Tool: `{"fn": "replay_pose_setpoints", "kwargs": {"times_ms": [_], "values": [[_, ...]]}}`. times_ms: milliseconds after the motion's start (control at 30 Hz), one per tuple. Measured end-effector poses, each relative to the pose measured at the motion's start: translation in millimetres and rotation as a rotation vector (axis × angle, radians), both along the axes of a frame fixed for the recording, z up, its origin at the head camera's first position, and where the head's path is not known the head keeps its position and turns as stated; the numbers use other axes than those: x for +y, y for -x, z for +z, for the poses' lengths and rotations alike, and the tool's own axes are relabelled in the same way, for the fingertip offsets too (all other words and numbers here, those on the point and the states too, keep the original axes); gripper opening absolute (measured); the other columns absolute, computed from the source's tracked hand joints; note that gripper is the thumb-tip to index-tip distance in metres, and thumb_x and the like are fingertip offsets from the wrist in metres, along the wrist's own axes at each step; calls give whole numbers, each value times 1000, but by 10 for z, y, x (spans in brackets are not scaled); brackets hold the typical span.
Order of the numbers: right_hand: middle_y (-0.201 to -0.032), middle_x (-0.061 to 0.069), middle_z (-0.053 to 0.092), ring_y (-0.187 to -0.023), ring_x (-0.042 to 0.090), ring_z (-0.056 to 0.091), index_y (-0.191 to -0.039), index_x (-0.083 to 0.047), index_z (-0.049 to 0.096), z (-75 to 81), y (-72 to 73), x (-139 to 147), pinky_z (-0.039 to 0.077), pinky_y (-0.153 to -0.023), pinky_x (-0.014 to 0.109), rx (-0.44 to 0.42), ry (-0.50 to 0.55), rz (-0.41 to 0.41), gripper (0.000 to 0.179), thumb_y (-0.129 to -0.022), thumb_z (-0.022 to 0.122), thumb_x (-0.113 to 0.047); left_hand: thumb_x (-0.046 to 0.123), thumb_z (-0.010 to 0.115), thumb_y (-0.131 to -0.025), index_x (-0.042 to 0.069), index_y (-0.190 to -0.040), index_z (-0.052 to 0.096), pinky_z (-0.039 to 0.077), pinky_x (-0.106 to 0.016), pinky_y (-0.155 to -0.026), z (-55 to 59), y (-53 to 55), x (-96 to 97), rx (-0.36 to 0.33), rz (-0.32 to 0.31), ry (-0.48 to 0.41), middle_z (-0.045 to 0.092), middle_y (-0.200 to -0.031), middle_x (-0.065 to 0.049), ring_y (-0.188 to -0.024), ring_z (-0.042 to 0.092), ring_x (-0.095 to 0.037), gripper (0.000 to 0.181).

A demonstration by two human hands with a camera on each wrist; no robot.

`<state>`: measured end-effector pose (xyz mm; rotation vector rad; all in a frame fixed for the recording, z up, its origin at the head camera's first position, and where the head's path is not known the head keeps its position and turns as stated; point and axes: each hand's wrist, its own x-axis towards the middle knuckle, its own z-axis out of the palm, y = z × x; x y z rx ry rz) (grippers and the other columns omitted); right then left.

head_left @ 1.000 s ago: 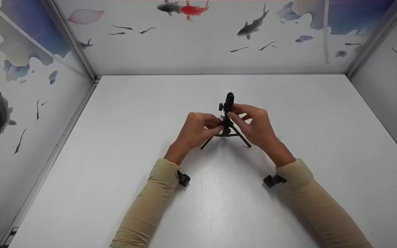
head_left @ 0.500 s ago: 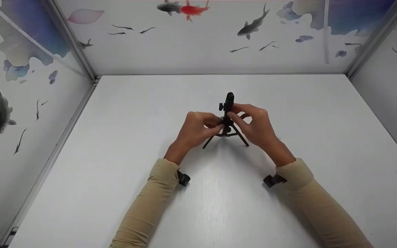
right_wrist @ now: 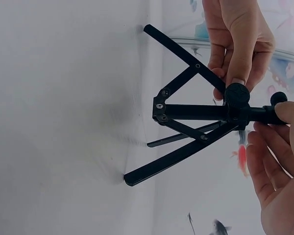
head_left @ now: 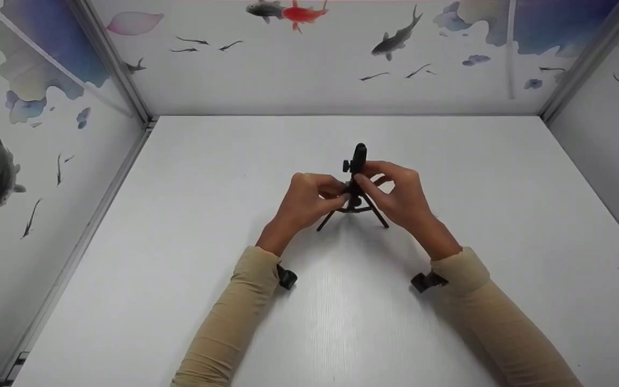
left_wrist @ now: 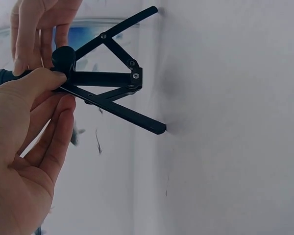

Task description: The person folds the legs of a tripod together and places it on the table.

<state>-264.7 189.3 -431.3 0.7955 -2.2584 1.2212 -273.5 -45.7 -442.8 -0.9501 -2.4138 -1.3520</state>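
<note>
A small black tripod [head_left: 353, 203] stands upright on the white table, its legs spread and joined by hinged braces. My left hand [head_left: 309, 201] pinches it from the left at the collar where the legs meet, thumb beside a round knob [right_wrist: 237, 95]. From the right, my right hand [head_left: 403, 196] holds the column [right_wrist: 257, 114] just above that collar between thumb and fingers. A second, smaller knob [right_wrist: 279, 99] sits by the right thumb. The leg tips [left_wrist: 159, 128] rest at the table surface in the left wrist view. The tripod's head [head_left: 360, 155] rises above both hands.
White panels printed with fish and blue washes enclose the table [head_left: 180, 177] at the back and both sides. A grey metal frame post [head_left: 121, 70] stands at the back left corner. Black wrist cameras [head_left: 287, 278] sit at both cuffs.
The tripod's front leg tips have drawn slightly closer together since one second ago. Both hands keep nearly the same place and hold.
</note>
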Motion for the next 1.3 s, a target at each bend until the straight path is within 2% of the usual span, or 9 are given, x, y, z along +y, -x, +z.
{"fn": "replay_pose_setpoints", "kwargs": {"times_ms": [233,667,1300], "values": [[-110,-3,83,-101,11,76,-125,-15,80,13,-15,-12,61,-80,19,-13,-7,-17,22,-104,75,-20,12,81,-97,9,-108,86,64,-21,-77,2,1,3,0,-4,4,86,-99,-3,-86,81,-7,12],[-108,-6,83,-99,10,76,-126,-17,80,4,3,14,60,-77,17,-2,4,-6,23,-103,76,-20,11,80,-97,9,-107,86,64,-24,-76,25,-14,15,32,-6,-14,86,-98,-2,-85,81,-8,12],[-110,-5,83,-101,11,76,-127,-17,80,25,-4,15,61,-78,19,-1,2,1,25,-103,76,-22,11,81,-97,8,-107,86,64,-22,-77,55,-18,15,43,-11,-49,85,-98,-3,-85,81,-7,11]]}}
